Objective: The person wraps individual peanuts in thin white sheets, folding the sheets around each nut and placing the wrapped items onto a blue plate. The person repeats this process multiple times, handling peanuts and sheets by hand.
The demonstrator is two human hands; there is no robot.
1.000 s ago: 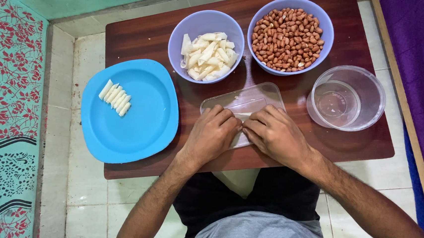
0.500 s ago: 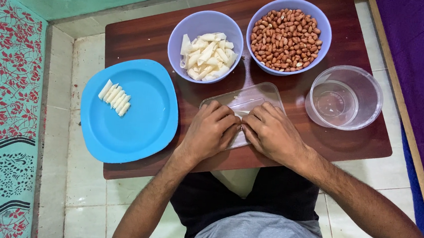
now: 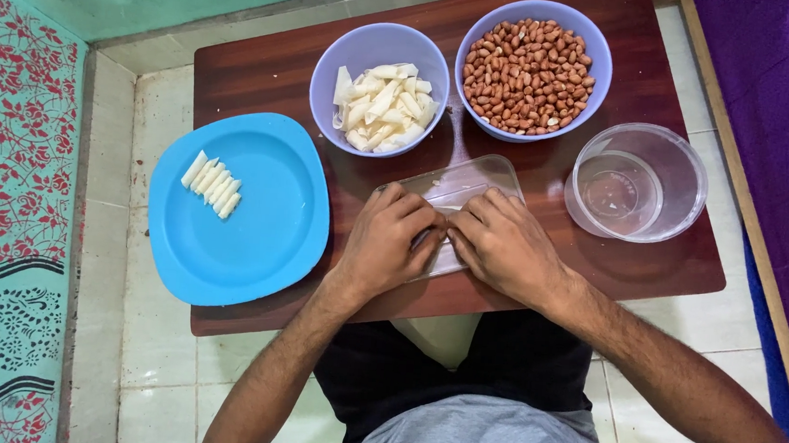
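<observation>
Both hands, left hand (image 3: 391,240) & right hand (image 3: 502,246), press fingertips together on the clear board (image 3: 471,179), pinching something too small to tell. Blue plate (image 3: 264,240) w/ finished white strips (image 3: 212,184) lies near the left, in easy reach.

blue plate (image 3: 264,240), peanut bowl (image 3: 536,19), empty tub (image 3: 684,177)

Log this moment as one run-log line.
left hand: on clear board | right hand: on board, beside left | held item: hidden | blue plate: row of white pieces

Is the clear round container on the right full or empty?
Empty: the clear round container stands upright, and its bare bottom and the brown table show through it.
</observation>
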